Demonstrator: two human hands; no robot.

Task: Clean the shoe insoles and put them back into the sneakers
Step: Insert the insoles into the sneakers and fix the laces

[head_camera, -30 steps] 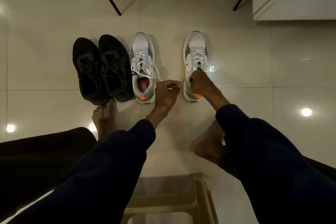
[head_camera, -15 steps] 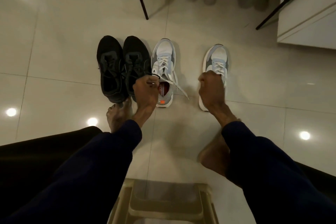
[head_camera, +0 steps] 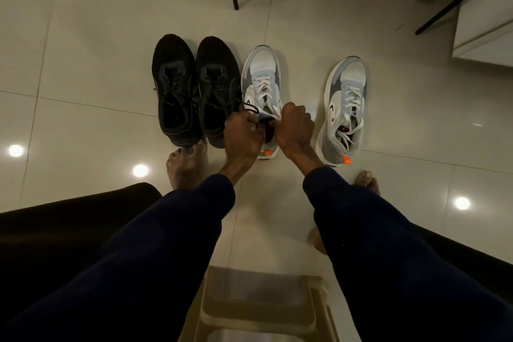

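Between the two grips at mid-frame, the red insole (head_camera: 268,133) lies inside the grey sneaker (head_camera: 261,75), toe toward the top edge, with the left grip (head_camera: 243,137) and right grip (head_camera: 294,126) both curled tight on its collar, black shoes (head_camera: 194,91) just beside it leftward, and open floor (head_camera: 301,86) rightward.

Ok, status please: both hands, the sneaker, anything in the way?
Left grip, right grip: both hold opening of grey sneaker beside black pair. Red insole inside it. Black lace loops close by.
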